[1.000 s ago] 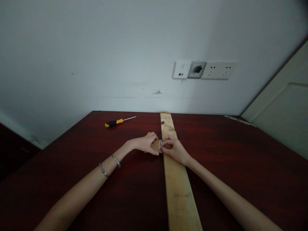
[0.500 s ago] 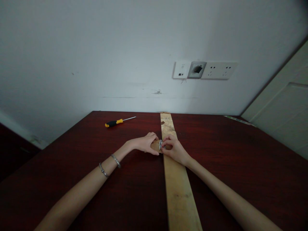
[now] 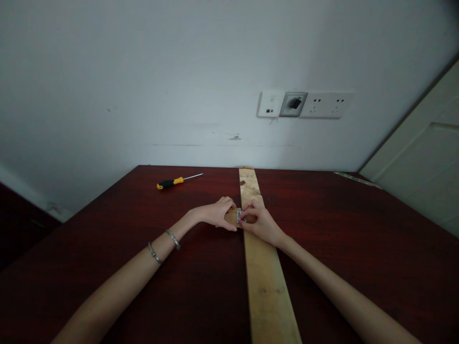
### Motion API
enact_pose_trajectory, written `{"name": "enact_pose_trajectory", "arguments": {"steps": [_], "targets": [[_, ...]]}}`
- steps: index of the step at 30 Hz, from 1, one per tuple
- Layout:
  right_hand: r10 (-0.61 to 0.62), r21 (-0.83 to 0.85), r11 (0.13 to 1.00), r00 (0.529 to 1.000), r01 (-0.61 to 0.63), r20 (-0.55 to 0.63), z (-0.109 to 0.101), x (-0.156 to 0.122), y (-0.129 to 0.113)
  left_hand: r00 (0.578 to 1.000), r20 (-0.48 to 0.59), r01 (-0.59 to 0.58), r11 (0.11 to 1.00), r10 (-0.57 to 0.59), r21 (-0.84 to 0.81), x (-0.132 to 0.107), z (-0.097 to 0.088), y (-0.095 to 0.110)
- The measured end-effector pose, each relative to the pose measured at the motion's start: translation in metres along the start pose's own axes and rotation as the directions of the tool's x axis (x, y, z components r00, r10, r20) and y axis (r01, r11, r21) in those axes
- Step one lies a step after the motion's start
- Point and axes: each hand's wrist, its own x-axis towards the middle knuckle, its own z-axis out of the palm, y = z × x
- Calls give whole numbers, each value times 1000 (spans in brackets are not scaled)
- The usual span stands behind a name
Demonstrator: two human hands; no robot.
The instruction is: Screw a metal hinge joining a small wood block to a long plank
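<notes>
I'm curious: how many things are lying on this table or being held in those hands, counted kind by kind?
Screwdriver: 1
Long wooden plank: 1
Small wooden block: 1
Small metal hinge: 1
Thin pale strip: 1
Total: 5

Left hand (image 3: 217, 213) grips a wood block (image 3: 231, 218), right hand (image 3: 261, 222) pinches a steel hinge (image 3: 239, 215) on it, above a pine board (image 3: 268, 296) on a dark red table (image 3: 358, 239). Yellow-black screwdriver (image 3: 174, 181) lies off to the left.
</notes>
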Motion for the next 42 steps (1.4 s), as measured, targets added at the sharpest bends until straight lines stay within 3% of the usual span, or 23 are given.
{"name": "enact_pose_trajectory", "arguments": {"steps": [7,13,17,42], "targets": [[22,67,998,1000,-21,-18,-6,0,-6,1000,6,8,1000,-8,24,-1,-1,1],[149,209,971,979,-118,-138,-10,1,-3,1000,7,7,999,-8,39,0,-1,2],[200,304,941,968,-147,-151,-10,2,-1,1000,12,7,999,-7,46,0,-1,3],[248,393,906,950,-158,-190,-10,3,2,1000,20,0,995,-2,96,0,-2,4]]}}
